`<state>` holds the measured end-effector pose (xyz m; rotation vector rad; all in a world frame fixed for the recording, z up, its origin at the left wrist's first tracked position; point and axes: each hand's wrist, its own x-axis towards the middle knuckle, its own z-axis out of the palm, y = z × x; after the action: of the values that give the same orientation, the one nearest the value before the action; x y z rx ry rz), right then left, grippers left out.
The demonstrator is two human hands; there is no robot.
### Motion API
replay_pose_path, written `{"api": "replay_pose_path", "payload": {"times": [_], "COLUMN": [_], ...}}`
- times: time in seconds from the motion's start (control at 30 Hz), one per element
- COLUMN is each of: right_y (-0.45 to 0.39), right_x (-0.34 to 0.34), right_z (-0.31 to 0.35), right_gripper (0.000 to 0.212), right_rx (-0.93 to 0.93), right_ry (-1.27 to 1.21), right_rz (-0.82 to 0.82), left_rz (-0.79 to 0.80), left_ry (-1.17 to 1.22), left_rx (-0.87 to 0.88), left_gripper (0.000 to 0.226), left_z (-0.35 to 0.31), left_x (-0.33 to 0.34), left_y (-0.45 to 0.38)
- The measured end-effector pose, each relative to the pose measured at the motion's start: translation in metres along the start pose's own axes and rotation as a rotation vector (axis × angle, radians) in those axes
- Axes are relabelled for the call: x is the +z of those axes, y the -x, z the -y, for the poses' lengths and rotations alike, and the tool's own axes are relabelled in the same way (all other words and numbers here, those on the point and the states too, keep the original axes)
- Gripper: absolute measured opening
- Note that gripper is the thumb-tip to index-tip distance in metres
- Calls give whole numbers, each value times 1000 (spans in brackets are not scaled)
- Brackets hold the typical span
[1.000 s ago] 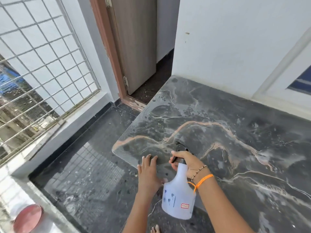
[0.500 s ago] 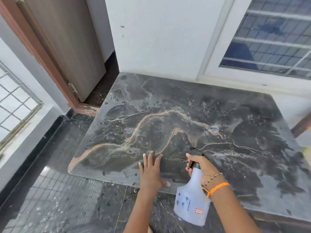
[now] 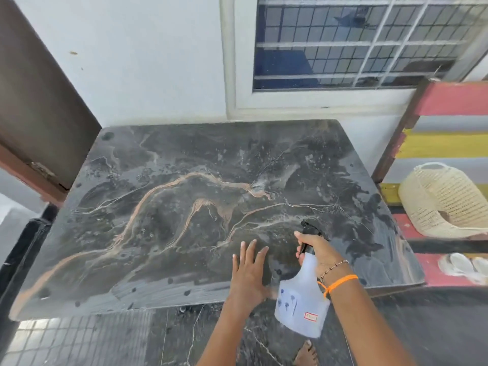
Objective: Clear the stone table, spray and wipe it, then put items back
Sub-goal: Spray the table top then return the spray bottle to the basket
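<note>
The dark stone table (image 3: 184,207) with tan veins fills the middle of the view, its top bare and speckled with wet droplets. My left hand (image 3: 248,270) lies flat on the table near its front edge, fingers straight and spread. My right hand (image 3: 314,249) grips the neck and black trigger of a translucent white spray bottle (image 3: 301,305), held just above the front edge with the nozzle pointing over the tabletop. An orange band and a bead bracelet circle that wrist.
A white wall and a barred window (image 3: 356,43) stand behind the table. A brown door (image 3: 34,107) is at the left. At the right are striped steps (image 3: 449,143), a cream woven basket (image 3: 446,199) and pale sandals (image 3: 464,265). Dark floor lies below.
The view has swung right, from the door and balcony grille to the whole table, window and steps. My hands kept their pose, the bottle now aimed further right.
</note>
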<state>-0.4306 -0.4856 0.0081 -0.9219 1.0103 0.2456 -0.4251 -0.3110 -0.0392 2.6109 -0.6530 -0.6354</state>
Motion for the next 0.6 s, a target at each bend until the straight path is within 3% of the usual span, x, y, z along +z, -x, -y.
{"api": "replay_pose_path", "payload": {"times": [0.17, 0.3, 0.4, 0.57, 0.6], "right_y": [2, 10, 15, 18, 18], "right_x": [-58, -124, -169, -224, -226], "right_z": [25, 26, 18, 16, 16], "right_gripper": [26, 36, 21, 4, 13], "right_rx": [-41, -57, -106, -178, -168], "right_ry": [-67, 87, 285, 224, 197], "right_rz": [58, 51, -58, -221, -248], "left_rz": [34, 74, 131, 164, 167], "left_ry": [-51, -98, -119, -122, -118], "left_rx": [79, 134, 178, 211, 209], "left_gripper": [86, 92, 100, 99, 98], "left_z": [-54, -103, -138, -185, -187], "left_x": [22, 38, 48, 67, 68], "left_y": [-17, -37, -51, -64, -64]}}
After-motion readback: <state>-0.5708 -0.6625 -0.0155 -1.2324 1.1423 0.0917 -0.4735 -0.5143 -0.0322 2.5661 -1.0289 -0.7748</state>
